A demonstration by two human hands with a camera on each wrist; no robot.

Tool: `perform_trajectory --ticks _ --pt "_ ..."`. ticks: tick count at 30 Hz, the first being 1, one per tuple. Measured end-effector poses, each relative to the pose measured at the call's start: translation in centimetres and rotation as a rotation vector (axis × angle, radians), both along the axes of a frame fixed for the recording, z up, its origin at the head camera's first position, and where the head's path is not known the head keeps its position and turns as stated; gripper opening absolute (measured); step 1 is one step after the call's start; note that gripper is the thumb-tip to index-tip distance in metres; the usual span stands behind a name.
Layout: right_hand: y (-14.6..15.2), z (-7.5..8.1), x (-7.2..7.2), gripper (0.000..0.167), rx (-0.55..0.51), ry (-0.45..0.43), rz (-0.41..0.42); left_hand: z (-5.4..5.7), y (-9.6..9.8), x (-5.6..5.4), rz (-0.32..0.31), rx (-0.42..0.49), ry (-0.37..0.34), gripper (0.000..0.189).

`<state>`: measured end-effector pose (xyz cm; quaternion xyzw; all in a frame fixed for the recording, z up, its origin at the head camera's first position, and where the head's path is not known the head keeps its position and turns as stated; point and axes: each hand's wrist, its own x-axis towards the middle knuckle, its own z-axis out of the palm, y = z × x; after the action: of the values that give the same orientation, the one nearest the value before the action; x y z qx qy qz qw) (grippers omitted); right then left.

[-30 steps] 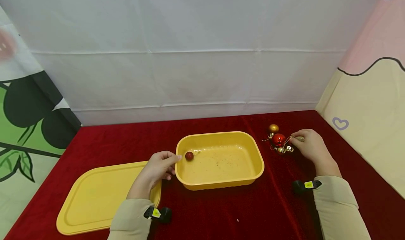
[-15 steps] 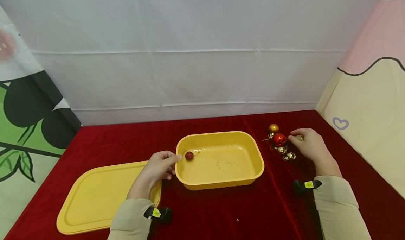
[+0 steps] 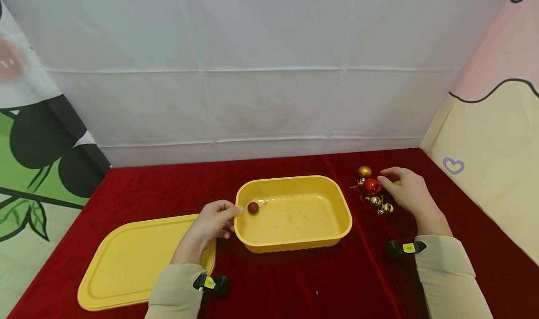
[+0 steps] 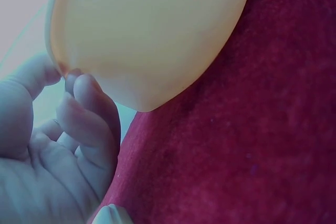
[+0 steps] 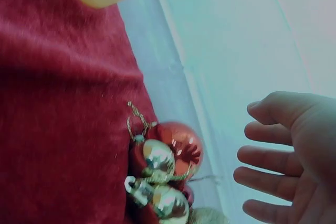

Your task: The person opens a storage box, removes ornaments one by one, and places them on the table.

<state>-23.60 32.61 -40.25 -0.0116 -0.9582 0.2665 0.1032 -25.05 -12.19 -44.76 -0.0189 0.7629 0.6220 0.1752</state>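
Observation:
My left hand (image 3: 214, 221) pinches the left rim of the yellow plastic box (image 3: 290, 246) between thumb and fingers; the left wrist view shows the grip at the box edge (image 4: 157, 35). A small dark red bauble (image 3: 253, 207) lies inside near that rim. My right hand (image 3: 406, 190) is beside the small cluster of baubles, its fingers spread and holding nothing in the right wrist view. The cluster has a shiny red bauble (image 3: 372, 186), a matte gold one (image 3: 364, 172) and two small shiny gold ones (image 5: 170, 203). A pale glittery ball (image 5: 209, 216) shows partly at the lower edge.
A yellow lid (image 3: 126, 263) lies flat left of the box, partly under my left forearm. Red velvet cloth (image 3: 269, 286) covers the table. A white fabric backdrop (image 3: 269, 104) stands behind it, with printed cloth (image 3: 492, 169) on the right.
My right hand has let go of a gold bauble's string and opened, shifting slightly left. That small gold bauble has settled nearer the front of the cluster. My left hand stays put.

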Motion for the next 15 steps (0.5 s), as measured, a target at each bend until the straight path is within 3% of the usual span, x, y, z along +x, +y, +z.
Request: perform_trajectory --ticks 6,15 --pt "-1.5 0.8 0.2 0.038 0.02 0.06 0.022 0.0 0.0 0.0 0.004 0.004 0.002 0.02" --pt "-3.3 1.4 0.6 0.038 0.019 0.07 0.069 0.1 0.1 0.2 -0.007 0.016 0.011 0.021"
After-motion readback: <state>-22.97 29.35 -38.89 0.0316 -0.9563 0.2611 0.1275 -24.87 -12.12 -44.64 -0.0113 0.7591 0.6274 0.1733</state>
